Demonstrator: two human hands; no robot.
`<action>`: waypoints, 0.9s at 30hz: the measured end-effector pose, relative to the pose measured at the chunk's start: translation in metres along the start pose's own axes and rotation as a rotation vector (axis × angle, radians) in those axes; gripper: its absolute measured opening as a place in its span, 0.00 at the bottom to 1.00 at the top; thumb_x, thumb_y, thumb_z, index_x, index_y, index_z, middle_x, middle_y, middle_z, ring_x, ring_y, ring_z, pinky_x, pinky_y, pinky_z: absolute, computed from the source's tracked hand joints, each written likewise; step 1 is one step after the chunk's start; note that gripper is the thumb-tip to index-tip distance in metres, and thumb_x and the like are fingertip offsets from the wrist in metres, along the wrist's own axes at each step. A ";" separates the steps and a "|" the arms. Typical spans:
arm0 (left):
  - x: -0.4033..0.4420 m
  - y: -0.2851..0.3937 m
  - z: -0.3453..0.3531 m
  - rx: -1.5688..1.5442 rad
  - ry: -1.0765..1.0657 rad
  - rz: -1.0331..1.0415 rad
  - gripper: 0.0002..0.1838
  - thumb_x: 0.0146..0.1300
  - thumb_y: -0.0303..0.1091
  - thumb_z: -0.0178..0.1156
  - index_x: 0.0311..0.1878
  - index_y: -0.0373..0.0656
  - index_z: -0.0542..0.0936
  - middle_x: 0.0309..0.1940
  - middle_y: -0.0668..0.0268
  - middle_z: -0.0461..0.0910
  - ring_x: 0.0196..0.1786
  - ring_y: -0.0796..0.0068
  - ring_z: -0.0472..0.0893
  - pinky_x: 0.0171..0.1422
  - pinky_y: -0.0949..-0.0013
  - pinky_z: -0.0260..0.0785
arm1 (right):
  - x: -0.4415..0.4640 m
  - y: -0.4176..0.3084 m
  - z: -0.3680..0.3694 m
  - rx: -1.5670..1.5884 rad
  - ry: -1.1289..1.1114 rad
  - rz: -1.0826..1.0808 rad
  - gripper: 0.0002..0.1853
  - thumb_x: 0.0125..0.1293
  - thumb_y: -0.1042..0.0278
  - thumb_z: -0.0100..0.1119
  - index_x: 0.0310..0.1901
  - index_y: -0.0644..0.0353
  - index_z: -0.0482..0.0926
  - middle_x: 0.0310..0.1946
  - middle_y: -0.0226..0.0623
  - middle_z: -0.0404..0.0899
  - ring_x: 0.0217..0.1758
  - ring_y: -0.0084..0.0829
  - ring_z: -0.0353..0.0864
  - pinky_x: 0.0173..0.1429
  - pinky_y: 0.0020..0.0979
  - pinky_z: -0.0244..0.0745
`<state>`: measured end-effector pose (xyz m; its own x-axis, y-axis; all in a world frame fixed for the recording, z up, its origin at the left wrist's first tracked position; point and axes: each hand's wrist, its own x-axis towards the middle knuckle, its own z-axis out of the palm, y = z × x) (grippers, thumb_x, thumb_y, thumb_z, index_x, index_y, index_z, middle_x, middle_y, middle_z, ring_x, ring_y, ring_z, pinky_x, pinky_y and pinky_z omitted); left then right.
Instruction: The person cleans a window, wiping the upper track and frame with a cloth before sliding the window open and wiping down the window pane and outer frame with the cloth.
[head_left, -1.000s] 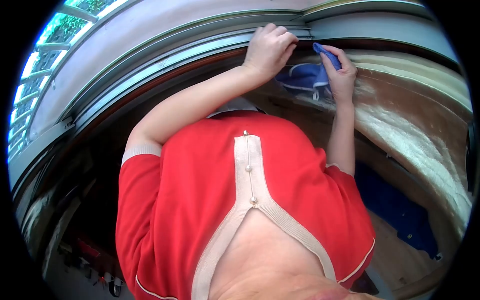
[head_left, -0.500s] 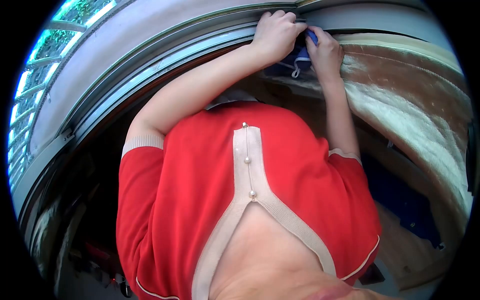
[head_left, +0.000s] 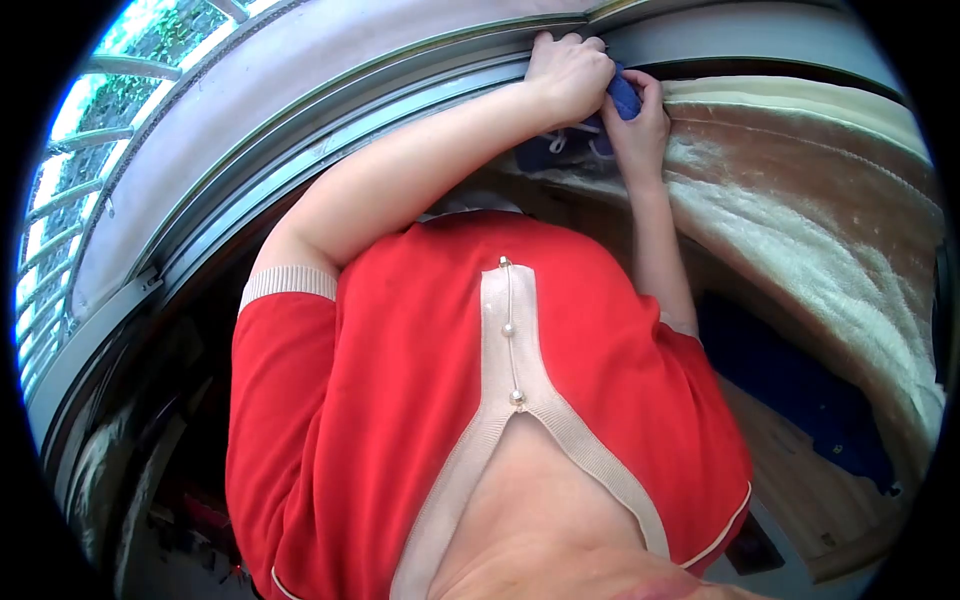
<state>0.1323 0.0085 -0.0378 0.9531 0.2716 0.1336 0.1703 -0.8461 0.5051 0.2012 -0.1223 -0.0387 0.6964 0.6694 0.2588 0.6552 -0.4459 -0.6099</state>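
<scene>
My right hand (head_left: 641,122) is closed on a bunched blue cloth (head_left: 625,97), whose lower part hangs beneath the hands and has white edging and a small loop. Against it, at the corner of the window track (head_left: 470,85), my left hand (head_left: 572,78) is closed with its knuckles up. Its fingertips are hidden, so what it pinches cannot be made out. Both hands touch or nearly touch over the bunched part of the cloth.
A shiny brown and cream fabric (head_left: 800,190) spreads at the right. Below it lies a dark blue cloth (head_left: 800,385) on a wooden surface (head_left: 810,490). White window bars (head_left: 90,140) stand at the upper left. Small dark items sit at the lower left.
My hands have moved up to the track corner and come together; they were apart a second ago. The blue cloth has moved up and left with my right hand.
</scene>
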 end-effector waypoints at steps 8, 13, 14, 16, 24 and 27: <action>0.037 0.003 -0.006 -0.364 -0.292 -0.226 0.17 0.52 0.30 0.52 0.45 0.43 0.83 0.39 0.50 0.82 0.42 0.52 0.82 0.47 0.56 0.74 | 0.004 -0.004 -0.001 -0.161 0.089 -0.231 0.15 0.59 0.70 0.61 0.48 0.59 0.74 0.41 0.46 0.77 0.45 0.49 0.77 0.47 0.43 0.73; 0.037 -0.012 0.007 -0.562 -0.378 -0.222 0.17 0.51 0.30 0.53 0.42 0.39 0.83 0.37 0.47 0.82 0.43 0.50 0.82 0.50 0.58 0.73 | 0.004 0.001 0.000 -0.228 0.089 -0.220 0.15 0.58 0.71 0.59 0.48 0.58 0.75 0.40 0.44 0.76 0.43 0.49 0.77 0.45 0.44 0.73; 0.035 -0.017 0.018 -0.535 -0.274 -0.153 0.18 0.51 0.28 0.52 0.45 0.39 0.82 0.37 0.48 0.82 0.41 0.52 0.82 0.49 0.59 0.72 | 0.004 0.001 -0.001 -0.227 0.091 -0.220 0.15 0.58 0.71 0.59 0.48 0.58 0.75 0.40 0.44 0.76 0.43 0.49 0.77 0.45 0.44 0.73; 0.016 -0.012 0.010 -0.449 -0.119 -0.184 0.21 0.52 0.29 0.52 0.50 0.45 0.82 0.43 0.48 0.81 0.49 0.50 0.80 0.57 0.57 0.70 | 0.004 0.004 -0.001 -0.239 0.029 -0.196 0.14 0.57 0.71 0.60 0.47 0.56 0.76 0.40 0.42 0.77 0.42 0.48 0.78 0.44 0.43 0.74; 0.017 -0.015 0.004 -0.426 -0.214 -0.232 0.21 0.55 0.31 0.51 0.52 0.50 0.82 0.45 0.49 0.81 0.51 0.50 0.79 0.58 0.57 0.70 | 0.002 0.012 0.003 -0.186 0.052 -0.211 0.13 0.57 0.72 0.60 0.45 0.56 0.78 0.39 0.41 0.78 0.41 0.46 0.79 0.44 0.42 0.75; 0.019 -0.016 0.000 -0.398 -0.248 -0.220 0.20 0.55 0.31 0.51 0.51 0.50 0.82 0.44 0.49 0.81 0.50 0.50 0.79 0.57 0.57 0.71 | 0.002 0.015 0.008 -0.148 0.082 -0.230 0.13 0.56 0.72 0.60 0.44 0.57 0.78 0.39 0.41 0.78 0.41 0.47 0.79 0.44 0.42 0.75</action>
<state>0.1475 0.0267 -0.0434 0.9442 0.2662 -0.1941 0.3113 -0.5279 0.7902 0.2101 -0.1230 -0.0537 0.5420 0.7156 0.4406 0.8301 -0.3740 -0.4136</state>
